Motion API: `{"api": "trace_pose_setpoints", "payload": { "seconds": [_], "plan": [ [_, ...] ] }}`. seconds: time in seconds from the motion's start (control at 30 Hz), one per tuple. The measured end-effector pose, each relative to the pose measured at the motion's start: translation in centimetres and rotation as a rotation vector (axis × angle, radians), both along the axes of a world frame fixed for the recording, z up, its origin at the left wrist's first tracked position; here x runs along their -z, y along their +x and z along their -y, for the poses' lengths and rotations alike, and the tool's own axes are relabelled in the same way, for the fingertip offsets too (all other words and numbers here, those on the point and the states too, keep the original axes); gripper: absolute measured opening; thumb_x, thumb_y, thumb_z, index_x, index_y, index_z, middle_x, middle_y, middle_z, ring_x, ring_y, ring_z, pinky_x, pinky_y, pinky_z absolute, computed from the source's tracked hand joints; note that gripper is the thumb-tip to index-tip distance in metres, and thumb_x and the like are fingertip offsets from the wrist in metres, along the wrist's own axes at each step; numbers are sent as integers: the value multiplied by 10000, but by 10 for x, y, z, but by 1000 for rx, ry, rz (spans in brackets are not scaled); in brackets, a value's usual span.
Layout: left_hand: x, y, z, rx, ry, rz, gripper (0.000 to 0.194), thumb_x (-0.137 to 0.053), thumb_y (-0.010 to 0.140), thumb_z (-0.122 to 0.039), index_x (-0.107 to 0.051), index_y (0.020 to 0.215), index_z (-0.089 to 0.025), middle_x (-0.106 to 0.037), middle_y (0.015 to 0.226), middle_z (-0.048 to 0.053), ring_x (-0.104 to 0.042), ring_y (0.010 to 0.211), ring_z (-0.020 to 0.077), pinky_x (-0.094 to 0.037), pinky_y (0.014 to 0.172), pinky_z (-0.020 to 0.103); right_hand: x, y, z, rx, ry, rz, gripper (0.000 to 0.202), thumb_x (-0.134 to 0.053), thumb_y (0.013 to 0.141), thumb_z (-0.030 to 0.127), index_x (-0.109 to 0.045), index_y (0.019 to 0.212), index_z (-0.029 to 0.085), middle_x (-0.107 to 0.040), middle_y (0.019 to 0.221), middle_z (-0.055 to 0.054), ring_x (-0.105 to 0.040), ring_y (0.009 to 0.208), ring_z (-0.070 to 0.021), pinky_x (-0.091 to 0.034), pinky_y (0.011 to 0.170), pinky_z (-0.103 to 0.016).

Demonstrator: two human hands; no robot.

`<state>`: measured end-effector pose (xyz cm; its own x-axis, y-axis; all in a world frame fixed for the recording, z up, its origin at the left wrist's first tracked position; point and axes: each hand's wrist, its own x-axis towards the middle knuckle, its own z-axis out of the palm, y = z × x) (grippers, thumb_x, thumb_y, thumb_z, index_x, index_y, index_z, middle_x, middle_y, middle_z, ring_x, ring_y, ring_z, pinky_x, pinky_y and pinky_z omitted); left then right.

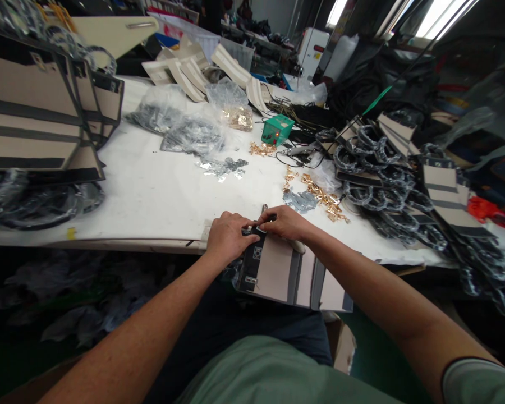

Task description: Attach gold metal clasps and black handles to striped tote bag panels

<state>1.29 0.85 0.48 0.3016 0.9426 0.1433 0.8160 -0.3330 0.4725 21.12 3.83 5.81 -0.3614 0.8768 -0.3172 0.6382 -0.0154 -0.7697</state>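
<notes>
A flat bag panel, beige with black strips and small metal fittings, lies over the table's front edge and my lap. My left hand grips the panel's black edge at its far left corner, thumb on top. At that same corner my right hand has its fingers pinched together against the black strip; whatever is between them is too small to make out. A metal plate and another fitting show along the strip nearer to me.
Gold-coloured metal pieces and silver plates lie beyond my right hand. A green box with a lit light stands farther back. Plastic bags lie at centre left. Stacked bag panels flank the white table on both sides.
</notes>
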Motion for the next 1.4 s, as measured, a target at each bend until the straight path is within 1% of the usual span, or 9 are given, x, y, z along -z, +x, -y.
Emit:
{"api": "trace_pose_setpoints", "payload": {
  "seconds": [0.1, 0.17, 0.3, 0.53, 0.73, 0.87, 1.07, 1.23, 1.4],
  "plan": [
    [-1, 0, 0, 3, -12, 4, 327, -773, 794, -501, -775, 1088, -355, -761, 1037, 5, -580, 1057, 278, -448, 873, 398, 1, 3, 0, 6, -12, 2, 168, -664, 797, 209, -766, 923, 163, -631, 614, 41, -504, 511, -88, -387, 536, -224],
    [-1, 0, -1, 2, -17, -4, 334, -768, 798, -506, -772, 1097, -358, -760, 1037, 7, -579, 1061, 278, -447, 876, 397, 2, 3, 0, 1, 17, 20, 163, -661, 800, 203, -767, 917, 163, -652, 647, 34, -517, 539, -90, -394, 557, -223],
    [0, 1, -1, -2, -6, -9, 322, -767, 799, -511, -777, 1076, -347, -759, 1025, 10, -582, 1044, 275, -450, 862, 400, 6, 2, 4, -29, 135, 83, 151, -658, 811, 172, -783, 895, 181, -727, 788, 17, -587, 691, -112, -426, 675, -236],
    [0, 0, 0, 8, 2, 4, 320, -767, 800, -504, -777, 1072, -336, -758, 1029, 13, -577, 1037, 272, -444, 870, 387, 16, 0, 5, -25, 277, 156, 159, -707, 790, 132, -800, 890, 214, -726, 968, -16, -647, 933, -164, -463, 840, -269],
    [1, 0, 0, 4, -2, 4, 332, -771, 796, -506, -775, 1085, -342, -759, 1038, 7, -579, 1048, 271, -443, 874, 390, 17, 2, 4, -4, 251, 158, 146, -704, 806, 143, -796, 889, 221, -731, 952, -1, -646, 886, -155, -460, 797, -263],
    [0, 0, 0, 7, 4, 6, 322, -766, 800, -498, -775, 1082, -342, -758, 1046, 5, -577, 1055, 272, -442, 875, 394, 16, 1, 4, -21, 278, 183, 150, -709, 801, 138, -796, 892, 219, -724, 970, -13, -649, 919, -162, -460, 820, -269],
    [0, 1, 0, 4, -7, 4, 319, -758, 807, -499, -772, 1091, -353, -756, 1047, 6, -574, 1060, 270, -440, 881, 394, 15, 1, 4, -30, 250, 224, 133, -696, 828, 173, -793, 910, 215, -740, 982, -25, -653, 925, -176, -467, 832, -277],
    [2, 1, 0, 4, 7, 8, 314, -771, 799, -493, -772, 1079, -352, -758, 1035, 3, -575, 1052, 276, -440, 875, 400, 15, -1, 7, -28, 299, 254, 147, -683, 838, 189, -789, 937, 217, -716, 1013, -38, -643, 956, -187, -464, 852, -291],
    [0, 1, 0, -5, 5, 12, 337, -774, 801, -480, -757, 1115, -358, -761, 1044, 1, -580, 1071, 279, -442, 880, 403, 19, -4, 14, 19, 347, 269, 130, -691, 852, 220, -767, 957, 236, -692, 1006, -26, -627, 965, -187, -462, 872, -297]
  ]
}}
